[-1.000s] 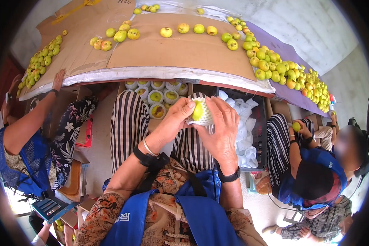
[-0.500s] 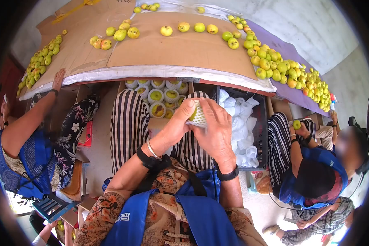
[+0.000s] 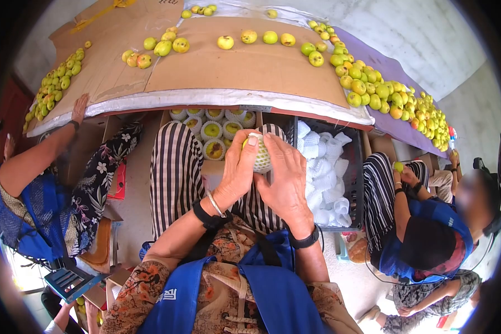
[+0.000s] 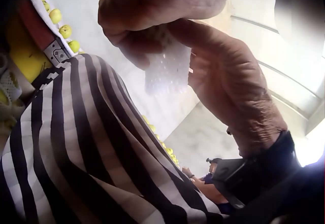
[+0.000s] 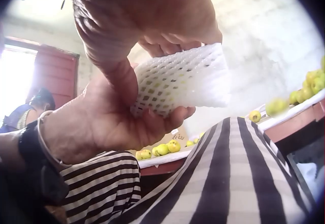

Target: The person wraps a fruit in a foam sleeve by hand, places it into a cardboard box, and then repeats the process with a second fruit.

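Observation:
Both hands hold a green apple in a white foam net sleeve above the striped lap. My left hand grips it from the left, thumb on top near the sleeve's end. From the other side my right hand curls its fingers around the netting. In the right wrist view the foam net stretches over the fruit, with green showing through the mesh, and its loose end sticks out past the fingers. The left wrist view shows the white netting between both hands, the apple itself hidden.
Sleeved apples fill a box between the knees and the table. A black crate of empty foam nets stands right. Cardboard covers the table, with loose apples and a large pile. People sit on both sides.
Both hands have shifted slightly left with the apple. The foam net now covers more of the fruit, and the left thumb has moved up over its end.

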Demonstrator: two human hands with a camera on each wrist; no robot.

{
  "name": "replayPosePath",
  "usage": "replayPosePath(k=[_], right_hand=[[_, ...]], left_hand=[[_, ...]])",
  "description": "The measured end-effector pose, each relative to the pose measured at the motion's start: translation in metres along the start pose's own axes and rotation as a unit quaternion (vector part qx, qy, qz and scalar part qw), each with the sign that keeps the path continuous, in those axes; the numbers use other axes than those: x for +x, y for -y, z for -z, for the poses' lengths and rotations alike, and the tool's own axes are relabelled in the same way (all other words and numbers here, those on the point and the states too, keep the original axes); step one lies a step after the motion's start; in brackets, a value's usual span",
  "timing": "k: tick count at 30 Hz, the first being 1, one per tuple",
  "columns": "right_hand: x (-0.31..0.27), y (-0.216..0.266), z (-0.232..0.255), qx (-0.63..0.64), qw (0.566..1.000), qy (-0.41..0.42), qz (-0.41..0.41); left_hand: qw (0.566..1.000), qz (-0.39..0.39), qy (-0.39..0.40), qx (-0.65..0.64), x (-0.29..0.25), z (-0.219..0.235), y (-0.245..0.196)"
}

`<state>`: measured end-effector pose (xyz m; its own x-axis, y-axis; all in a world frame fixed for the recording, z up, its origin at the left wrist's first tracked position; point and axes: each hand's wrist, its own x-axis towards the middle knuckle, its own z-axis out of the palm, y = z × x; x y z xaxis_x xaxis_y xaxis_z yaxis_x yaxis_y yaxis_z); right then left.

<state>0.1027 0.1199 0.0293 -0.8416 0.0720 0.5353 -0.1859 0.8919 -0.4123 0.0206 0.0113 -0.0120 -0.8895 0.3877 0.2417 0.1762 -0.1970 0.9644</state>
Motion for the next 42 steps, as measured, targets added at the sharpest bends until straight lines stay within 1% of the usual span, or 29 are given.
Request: replayPosePath(k=[2,5,8,11,14,17,20,23,27,31,34,35,38,40,41,42], right_hand=[[0.001,-0.001,0.000,0.006,1.000,-0.002,-0.001],[0.003,0.002,0.002,0.014,1.000,0.000,0.003],[0.004,0.002,-0.001,0.016,1.000,-0.006,0.001],[0.003,0.002,-0.003,0.012,1.000,-0.015,-0.001],[0.005,0.002,-0.002,0.015,1.000,-0.008,0.002],[0.006,0.003,-0.001,0.022,1.000,-0.012,0.005],[0.006,0.005,-0.003,0.022,1.000,-0.017,0.008],[0.005,0.006,-0.001,0.030,0.999,0.000,0.020],[0.002,-0.007,0.009,0.084,0.993,-0.069,-0.044],[-0.008,-0.027,0.019,0.130,0.973,-0.153,-0.118],[-0.017,-0.027,0.017,0.244,0.943,-0.097,-0.202],[-0.016,-0.024,0.014,0.228,0.951,-0.102,-0.182],[-0.007,-0.007,0.016,0.201,0.958,-0.127,-0.163],[-0.009,-0.016,0.011,0.201,0.965,-0.115,-0.125],[-0.010,-0.019,0.009,0.201,0.968,-0.109,-0.106],[-0.011,-0.018,0.009,0.210,0.966,-0.107,-0.107]], left_hand=[[1.000,-0.008,-0.008,0.003,-0.001,0.000,0.000],[0.998,0.007,-0.011,-0.057,-0.002,-0.001,0.002],[0.995,-0.005,-0.021,-0.098,0.000,-0.004,-0.004],[0.996,-0.024,-0.011,-0.083,0.001,-0.003,-0.004],[0.995,-0.006,-0.008,-0.104,0.001,-0.002,-0.003],[0.997,-0.030,-0.019,-0.064,-0.001,-0.001,-0.009],[0.998,-0.055,-0.033,0.019,-0.001,-0.002,-0.017],[0.998,-0.006,-0.068,-0.004,0.000,-0.004,-0.018],[0.992,-0.004,-0.123,-0.040,0.010,0.004,-0.005],[0.988,0.030,-0.126,-0.078,0.018,0.016,0.010],[0.971,0.104,-0.115,-0.180,0.015,0.013,-0.002],[0.970,0.110,-0.111,-0.184,0.015,0.013,-0.001],[0.963,0.135,-0.099,-0.210,0.014,0.012,0.001],[0.950,0.163,-0.096,-0.247,0.014,0.010,0.001],[0.950,0.166,-0.099,-0.245,0.014,0.009,0.000],[0.950,0.168,-0.103,-0.243,0.014,0.007,-0.001]])
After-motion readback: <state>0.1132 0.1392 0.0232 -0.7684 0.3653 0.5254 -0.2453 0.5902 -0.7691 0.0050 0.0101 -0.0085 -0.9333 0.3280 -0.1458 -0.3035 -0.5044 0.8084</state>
